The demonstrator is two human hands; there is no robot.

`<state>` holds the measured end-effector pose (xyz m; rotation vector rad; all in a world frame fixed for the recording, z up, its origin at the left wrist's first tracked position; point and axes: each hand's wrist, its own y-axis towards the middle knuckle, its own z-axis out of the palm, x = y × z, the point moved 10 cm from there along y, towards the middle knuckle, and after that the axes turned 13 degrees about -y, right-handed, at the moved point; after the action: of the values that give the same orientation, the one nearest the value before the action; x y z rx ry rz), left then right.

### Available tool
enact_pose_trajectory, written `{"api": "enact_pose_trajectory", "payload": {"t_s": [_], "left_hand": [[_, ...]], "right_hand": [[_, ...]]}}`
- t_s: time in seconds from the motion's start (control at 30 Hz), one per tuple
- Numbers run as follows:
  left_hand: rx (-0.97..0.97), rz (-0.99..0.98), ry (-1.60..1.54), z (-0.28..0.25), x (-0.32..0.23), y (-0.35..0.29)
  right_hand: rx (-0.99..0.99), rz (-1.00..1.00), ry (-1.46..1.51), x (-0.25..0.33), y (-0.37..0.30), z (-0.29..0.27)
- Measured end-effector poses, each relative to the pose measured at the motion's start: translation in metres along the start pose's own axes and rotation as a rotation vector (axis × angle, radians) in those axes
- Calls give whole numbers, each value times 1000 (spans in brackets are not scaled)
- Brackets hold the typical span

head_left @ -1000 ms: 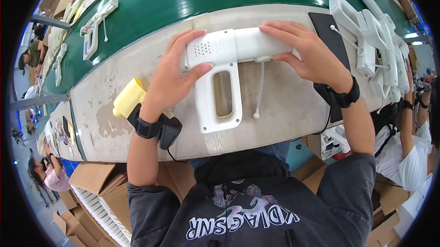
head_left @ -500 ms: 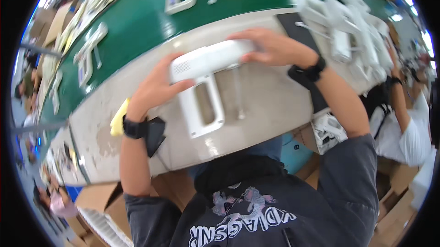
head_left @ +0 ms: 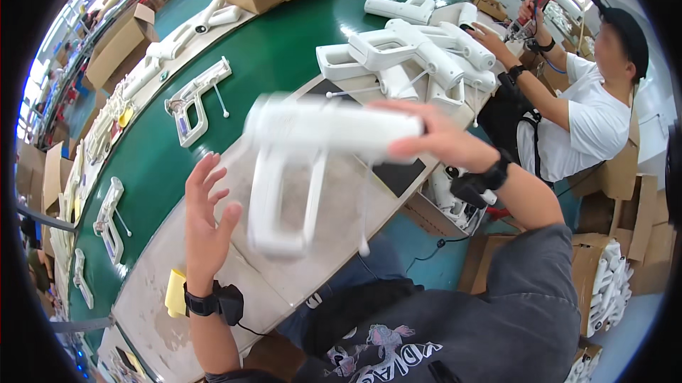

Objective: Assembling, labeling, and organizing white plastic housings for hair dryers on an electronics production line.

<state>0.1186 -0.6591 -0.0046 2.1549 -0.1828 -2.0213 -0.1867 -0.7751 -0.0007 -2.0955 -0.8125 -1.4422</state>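
My right hand [head_left: 444, 134] is closed round the right end of a white gun-shaped plastic device [head_left: 323, 123], lifted above the worktable and smeared by motion. The device's looped handle [head_left: 259, 202] points down, and a thin white rod with a small ball end [head_left: 364, 244] dangles beside it. To the left of the handle, my left hand [head_left: 209, 209] is raised with its fingers apart, holding nothing and not touching the device. At the far right of the table lies a pile of similar white gun-shaped devices [head_left: 408, 49].
Beyond the worktable [head_left: 185, 241] runs a green belt [head_left: 213, 145] carrying white half shells [head_left: 202, 99]. A yellow object [head_left: 175, 294] lies by my left wrist. At right sits a co-worker [head_left: 593, 109] with a tool; a box of white parts [head_left: 455, 205] stands below the table edge.
My left hand has let go of the device and sits apart from it. My right hand carries it alone. The view has swung right, bringing the co-worker and the whole pile into sight.
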Motion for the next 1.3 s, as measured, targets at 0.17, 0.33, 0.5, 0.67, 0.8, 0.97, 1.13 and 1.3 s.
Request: {"api": "enact_pose_trajectory", "payload": {"t_s": [0.17, 0.33, 0.5, 0.67, 0.8, 0.97, 1.13, 1.3], "left_hand": [[-97, -35, 373, -10, 1, -6], [-83, -67, 361, -16, 30, 14], [-191, -134, 390, -55, 73, 35], [-439, 95, 774, -125, 95, 69], [-635, -304, 865, -128, 114, 128], [-660, -527, 839, -157, 162, 157], [-600, -487, 919, -161, 174, 175], [-661, -284, 906, -176, 133, 149]], "right_hand": [[-677, 10, 265, -57, -31, -174], [-967, 137, 245, -116, -38, -272], [-1011, 240, 183, -166, -27, -284], [-985, 406, -127, -185, -15, -276], [-830, 577, -136, -227, -40, -297], [-728, 530, -201, -211, -30, -286], [-985, 120, -758, -134, -85, -282], [-895, -163, -505, 2, -105, -141]]}}
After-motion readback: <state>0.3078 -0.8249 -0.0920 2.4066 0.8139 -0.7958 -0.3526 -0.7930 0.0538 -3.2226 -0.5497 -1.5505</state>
